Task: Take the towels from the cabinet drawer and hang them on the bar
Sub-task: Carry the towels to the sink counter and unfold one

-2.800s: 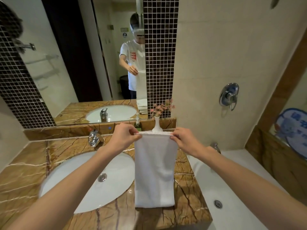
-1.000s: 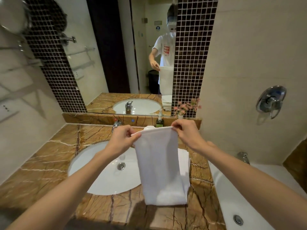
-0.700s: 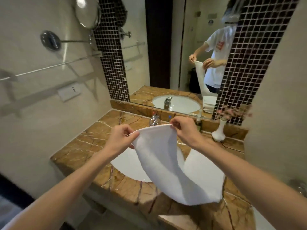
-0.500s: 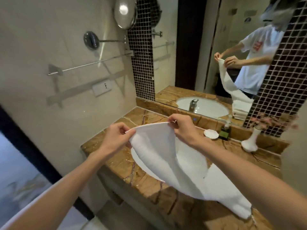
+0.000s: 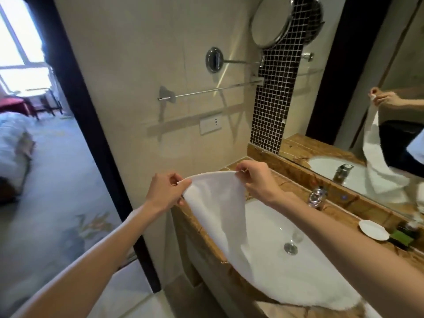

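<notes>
Concealed and cropped areas at the vanity

The towel [image 5: 220,216] covers the near rim of the sink [image 5: 266,235] and part of the counter [image 5: 298,184], and its trailing end is blurred. Both forearms leave the bottom edge. The round mirror [image 5: 268,24] is cropped at the top, and the bed [image 5: 11,143] is blurred.

One towel [image 5: 220,210], one bar [image 5: 213,89], two hands [image 5: 166,191] [image 5: 257,180]

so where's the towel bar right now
In the head view the chrome towel bar runs along the cream wall at upper centre, above the white wall socket and left of the dark mosaic tile strip.
</notes>
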